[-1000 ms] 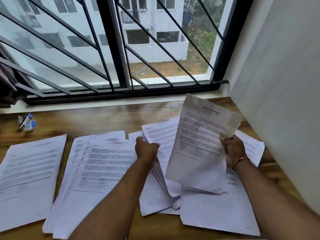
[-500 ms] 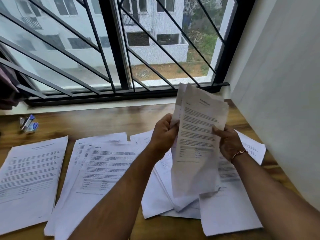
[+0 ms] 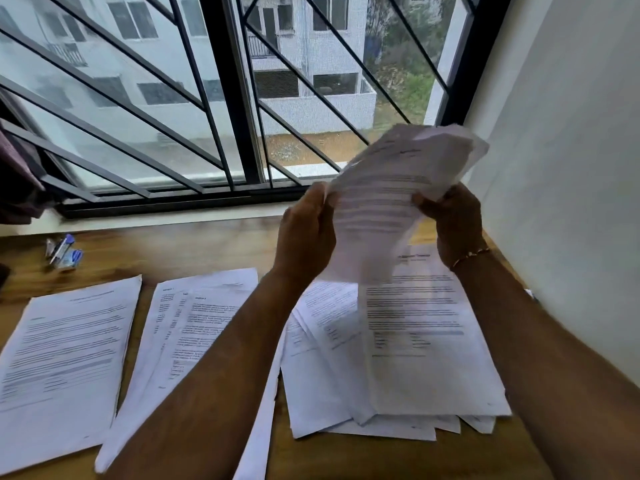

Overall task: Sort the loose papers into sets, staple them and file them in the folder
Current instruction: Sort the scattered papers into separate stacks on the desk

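Observation:
Both hands hold a small bundle of printed sheets (image 3: 384,202) up in the air before the window, blurred by motion. My left hand (image 3: 306,233) grips its left edge and my right hand (image 3: 453,220) grips its right edge. On the wooden desk (image 3: 194,247) lie three groups of paper: a neat pile at far left (image 3: 65,358), a spread pile in the middle (image 3: 187,327) partly under my left forearm, and a loose heap at right (image 3: 415,341). A small blue stapler (image 3: 64,252) lies at the back left. No folder shows.
A barred window (image 3: 235,98) runs along the back of the desk. A white wall (image 3: 571,168) closes off the right side. Dark cloth (image 3: 17,174) hangs at the far left edge.
My left hand left the heap on the desk and took the left edge of the sheets. Both hands then raised the bundle higher, toward the window.

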